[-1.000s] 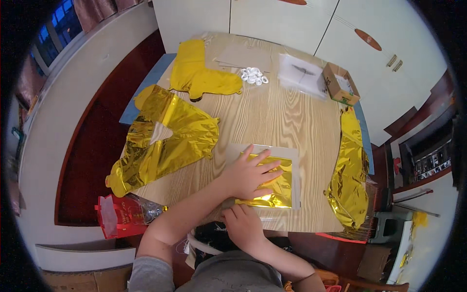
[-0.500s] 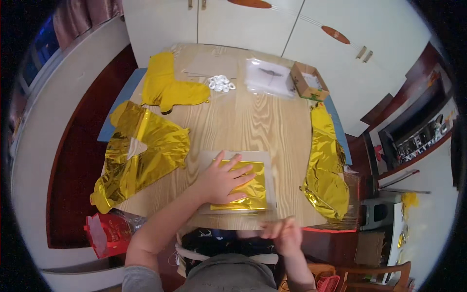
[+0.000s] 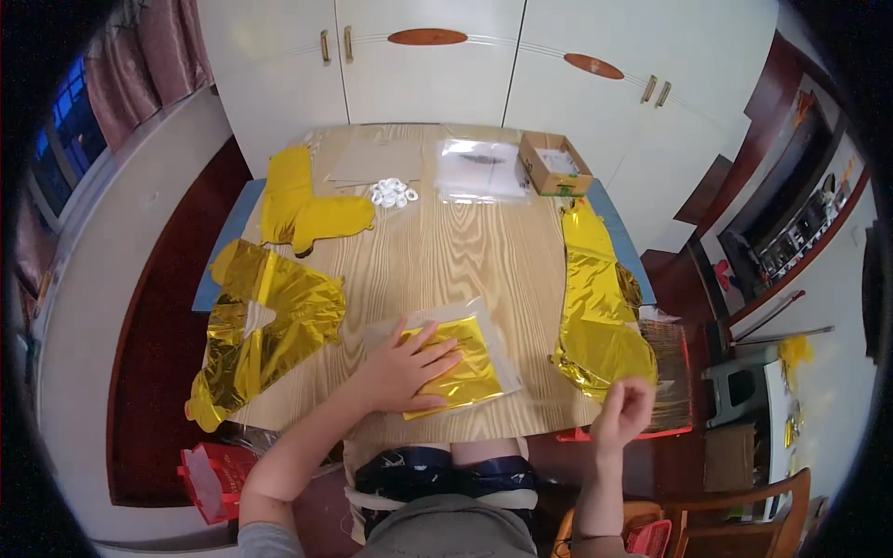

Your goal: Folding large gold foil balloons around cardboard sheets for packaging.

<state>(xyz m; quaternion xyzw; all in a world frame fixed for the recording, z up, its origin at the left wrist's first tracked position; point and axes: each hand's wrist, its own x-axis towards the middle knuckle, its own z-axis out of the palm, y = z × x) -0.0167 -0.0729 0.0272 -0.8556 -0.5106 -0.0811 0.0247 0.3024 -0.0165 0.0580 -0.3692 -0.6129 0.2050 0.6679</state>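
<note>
Flat and spread, my left hand presses on a folded gold foil sheet at the table's near edge. The foil lies inside a clear plastic bag, with a greyish backing showing around it. Past the table's near right edge, my right hand is raised with its fingers curled together. Whatever is in those fingers, if anything, cannot be made out. Just beyond that hand lies a long, flat gold foil balloon. Left of my left forearm rests another crinkled gold foil balloon.
Along the far side are a matte yellow foil balloon, grey cardboard sheets, a pile of small white rings, a stack of clear bags and a cardboard box. A red bag stands below the left edge, a wooden chair at lower right.
My right hand has moved right and up, away from the bag. The bag with the foil has turned slightly under my left hand, which stays on it. The whole view has shifted.
</note>
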